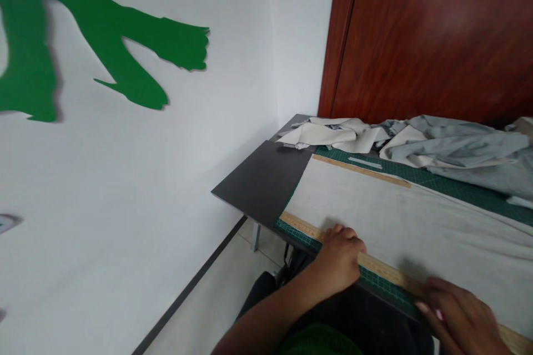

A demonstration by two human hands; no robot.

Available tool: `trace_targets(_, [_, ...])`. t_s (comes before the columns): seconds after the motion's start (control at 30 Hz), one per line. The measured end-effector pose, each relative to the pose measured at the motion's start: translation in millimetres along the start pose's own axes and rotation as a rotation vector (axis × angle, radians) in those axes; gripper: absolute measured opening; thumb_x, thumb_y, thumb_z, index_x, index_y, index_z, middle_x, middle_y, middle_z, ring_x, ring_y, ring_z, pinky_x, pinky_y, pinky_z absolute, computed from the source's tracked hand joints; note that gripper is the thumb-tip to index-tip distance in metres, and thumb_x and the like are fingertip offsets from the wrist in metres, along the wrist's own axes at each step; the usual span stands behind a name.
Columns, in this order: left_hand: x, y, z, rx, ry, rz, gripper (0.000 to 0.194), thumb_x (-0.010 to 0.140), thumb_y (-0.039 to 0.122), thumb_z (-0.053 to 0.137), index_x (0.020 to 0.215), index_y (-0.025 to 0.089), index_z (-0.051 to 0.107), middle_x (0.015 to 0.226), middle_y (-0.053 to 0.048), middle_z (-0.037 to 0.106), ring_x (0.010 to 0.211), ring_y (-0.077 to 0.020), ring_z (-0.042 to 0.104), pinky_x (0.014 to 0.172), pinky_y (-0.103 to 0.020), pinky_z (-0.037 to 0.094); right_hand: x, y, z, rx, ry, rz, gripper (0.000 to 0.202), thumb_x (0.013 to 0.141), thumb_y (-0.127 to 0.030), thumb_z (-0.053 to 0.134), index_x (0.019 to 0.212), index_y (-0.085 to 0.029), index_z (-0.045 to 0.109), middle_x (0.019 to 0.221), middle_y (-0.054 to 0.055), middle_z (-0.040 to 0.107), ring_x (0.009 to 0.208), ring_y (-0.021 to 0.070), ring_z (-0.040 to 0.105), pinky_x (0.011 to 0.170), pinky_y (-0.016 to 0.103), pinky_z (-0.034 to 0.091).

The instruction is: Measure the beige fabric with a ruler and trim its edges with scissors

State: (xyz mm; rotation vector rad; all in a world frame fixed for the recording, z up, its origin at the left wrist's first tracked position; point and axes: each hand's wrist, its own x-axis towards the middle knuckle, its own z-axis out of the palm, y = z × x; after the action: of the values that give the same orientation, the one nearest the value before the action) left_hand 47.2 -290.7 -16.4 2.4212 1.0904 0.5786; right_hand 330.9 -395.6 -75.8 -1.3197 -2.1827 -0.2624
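Note:
A long wooden ruler (387, 270) lies along the near edge of a flat white cloth (375, 205). My left hand (341, 255) is closed over the ruler, its fingers curled onto the cloth side. Farther right, my right hand (466, 316) grips the same ruler, thumb on the near side and fingers over the top. A small pink spot shows at its fingers; whether it is a nail or a held thing is unclear. Under the cloth is a green cutting mat (383, 283). A second wooden ruler (362, 171) rests along the cloth's far edge.
Crumpled grey and cream fabric (466, 144) is heaped at the back of the dark table (262, 177). A pale strip (365, 162) lies on the mat near the far ruler. A white wall (187, 150) stands left, a reddish-brown door (428, 39) behind.

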Motion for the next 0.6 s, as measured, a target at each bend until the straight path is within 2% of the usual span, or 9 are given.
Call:
trace_targets(0.13, [1.0,-1.8,1.4,0.009,-0.03,-0.005,0.029,0.081,0.003,0.06,0.1,0.02,0.073,0.106,-0.008,0.068,0.11,-0.0276,0.056,0.089,-0.042,0.044,28.3,-38.6,4.7,-0.012,0.002,-0.157,0.017,0.105,-0.038,0.049,0.109,-0.03,0.063,0.119,0.013,0.079,0.102,0.0322,0.076,0.084,0.048,0.055])
trace_targets(0.27, [0.0,-3.9,-5.0,0.006,-0.046,0.02,0.027,0.087,0.005,0.059,0.104,0.021,0.072,0.108,-0.008,0.068,0.114,-0.0272,0.057,0.092,-0.041,0.047,36.1,-47.9,3.3,-0.033,0.027,-0.187,0.014,0.102,-0.034,0.051,0.104,-0.028,0.064,0.114,0.014,0.081,0.097,0.0303,0.078,0.082,0.045,0.056])
trace_targets(0.33, [-1.5,-8.2,-14.6,0.036,-0.012,0.031,0.027,0.094,0.016,0.062,0.119,0.022,0.07,0.123,-0.01,0.068,0.122,-0.0284,0.057,0.1,-0.044,0.049,37.7,-49.3,1.1,-0.042,0.029,-0.168,0.014,0.102,-0.034,0.052,0.104,-0.028,0.064,0.113,0.014,0.081,0.099,0.0308,0.078,0.084,0.046,0.056])
trace_targets(0.43, [-3.9,-22.7,-32.8,0.153,0.081,-0.028,0.058,0.097,0.051,0.069,0.146,0.022,0.057,0.158,-0.015,0.051,0.149,-0.0372,0.042,0.118,-0.058,0.041,41.3,-52.6,-2.9,-0.037,0.023,-0.159,0.013,0.102,-0.034,0.051,0.105,-0.028,0.063,0.114,0.012,0.081,0.1,0.0303,0.078,0.086,0.046,0.056])
trace_targets(0.5, [-5.1,-36.5,-44.1,0.239,0.09,-0.108,0.072,0.095,0.065,0.066,0.15,0.019,0.056,0.166,-0.018,0.044,0.159,-0.0396,0.03,0.125,-0.06,0.033,43.8,-54.2,-4.4,-0.039,0.027,-0.164,0.014,0.103,-0.034,0.051,0.104,-0.028,0.063,0.113,0.012,0.081,0.099,0.0296,0.078,0.085,0.046,0.056])
trace_targets(0.6, [-6.7,-57.7,-58.0,0.329,0.112,-0.252,0.085,0.095,0.075,0.059,0.155,0.016,0.052,0.169,-0.018,0.041,0.162,-0.0403,0.025,0.129,-0.061,0.027,44.2,-53.5,-3.3,-0.04,0.034,-0.159,0.014,0.103,-0.035,0.051,0.102,-0.028,0.063,0.113,0.013,0.082,0.097,0.0298,0.078,0.083,0.047,0.056])
